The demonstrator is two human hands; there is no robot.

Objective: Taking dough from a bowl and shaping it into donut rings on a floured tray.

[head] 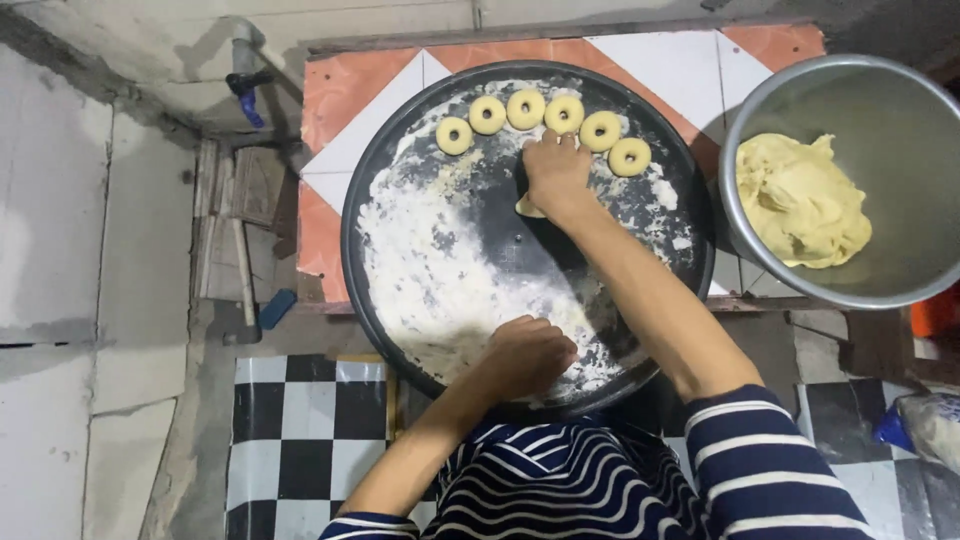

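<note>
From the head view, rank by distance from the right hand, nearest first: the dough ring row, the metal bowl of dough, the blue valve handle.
From the right hand:
1. Dough ring row, just above it on the tray.
2. Metal bowl of dough, to the right.
3. Blue valve handle, far upper left.

Tray (pixel 370 250) centre free — dough rings (pixel 525 109) rimward

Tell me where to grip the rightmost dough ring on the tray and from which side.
Probably best to grip the rightmost ring across its outer edge from straight above, thumb on the side toward the tray rim, fingers opposite. It lies flat on the tray and looks soft. A neighbouring ring sits close at its upper left, so keep off that side.
</note>
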